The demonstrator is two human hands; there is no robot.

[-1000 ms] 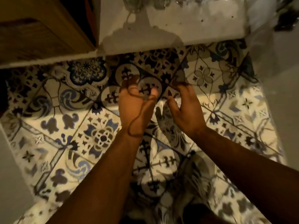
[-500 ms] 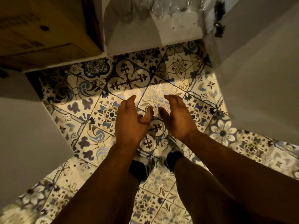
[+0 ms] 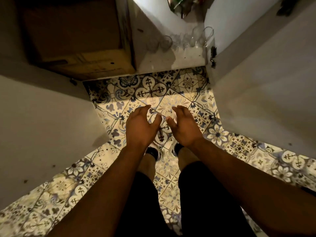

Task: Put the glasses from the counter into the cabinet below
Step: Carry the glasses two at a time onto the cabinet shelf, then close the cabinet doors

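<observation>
Since a moment ago my view has pulled back, showing more tiled floor (image 3: 172,199). My left hand (image 3: 140,127) and right hand (image 3: 183,126) hover empty, fingers spread. Glasses (image 3: 181,40) stand on the cabinet shelf (image 3: 171,60).

glasses (image 3: 186,41): clear glass | floor (image 3: 181,103): glossy patterned tile | cabinet doors (image 3: 265,86): matt white
</observation>
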